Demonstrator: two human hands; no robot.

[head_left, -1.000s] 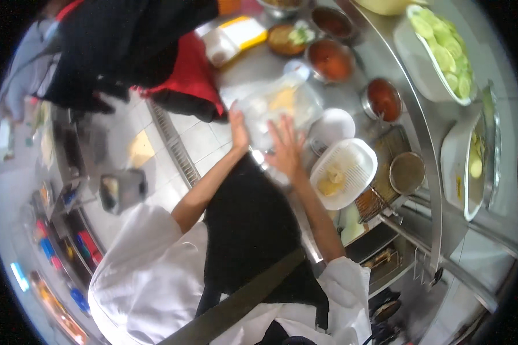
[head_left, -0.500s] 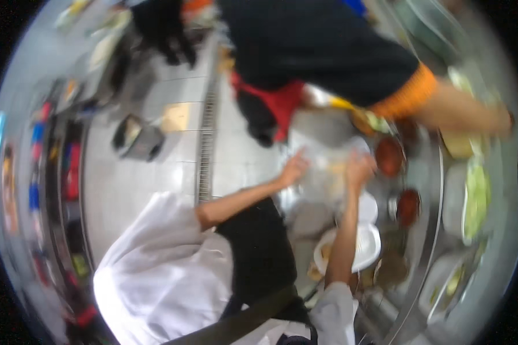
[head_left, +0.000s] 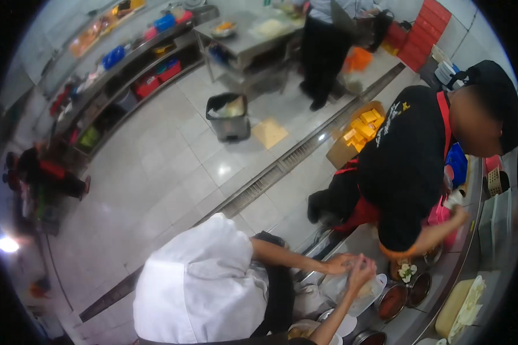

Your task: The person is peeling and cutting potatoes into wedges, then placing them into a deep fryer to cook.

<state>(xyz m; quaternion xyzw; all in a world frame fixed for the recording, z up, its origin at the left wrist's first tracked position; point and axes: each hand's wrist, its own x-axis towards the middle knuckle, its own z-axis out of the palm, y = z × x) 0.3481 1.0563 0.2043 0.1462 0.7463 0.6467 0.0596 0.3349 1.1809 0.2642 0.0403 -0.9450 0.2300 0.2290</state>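
My left hand [head_left: 339,264] and my right hand [head_left: 361,272] are close together above the counter at the lower right. Their fingers look closed at the top of a piece of translucent plastic [head_left: 334,287], which looks like a bag. Something pale shows through it, but I cannot make out what. A white plate [head_left: 381,284] lies just right of my right hand. Beside it stands a round tub of red sauce [head_left: 392,301]. A white dish [head_left: 346,325] sits under my right forearm.
A co-worker in black [head_left: 403,167] stands close on the right, one arm over the counter. Further tubs [head_left: 420,289] and a yellowish container [head_left: 453,307] of pale green shreds line the counter. Behind are a grey bin [head_left: 230,123], an open carton [head_left: 342,154] and a floor drain [head_left: 265,179].
My view has swung left and up, showing more floor and the far table. My hands have come together over the translucent plastic. The co-worker's body now shows farther right.
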